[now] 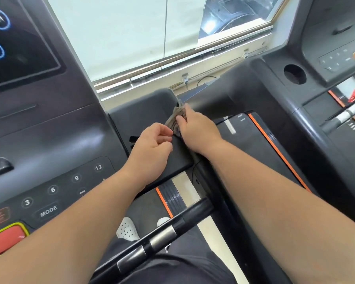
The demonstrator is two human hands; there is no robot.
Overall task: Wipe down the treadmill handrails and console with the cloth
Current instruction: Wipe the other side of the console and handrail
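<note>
On the right-hand tray of the console (143, 111), at about one o'clock from the number keys (76, 178), we have the cloth (175, 121) bunched under our right hand (195, 130), whose fingers are curled down and pressed onto it, while our left hand (152, 144) sits just beside it at eight o'clock, thumb and forefinger pinched together near the cloth's near edge, though we cannot tell if they hold it. The tray's long axis runs from five o'clock to eleven, so we judge the right hand leads the next stroke, with the handrail (162, 236) well below at six o'clock not yet reached.

Frosted window (131, 27) ahead, daylight; pale floor (188, 189); neighbouring treadmill (326, 83) right.
</note>
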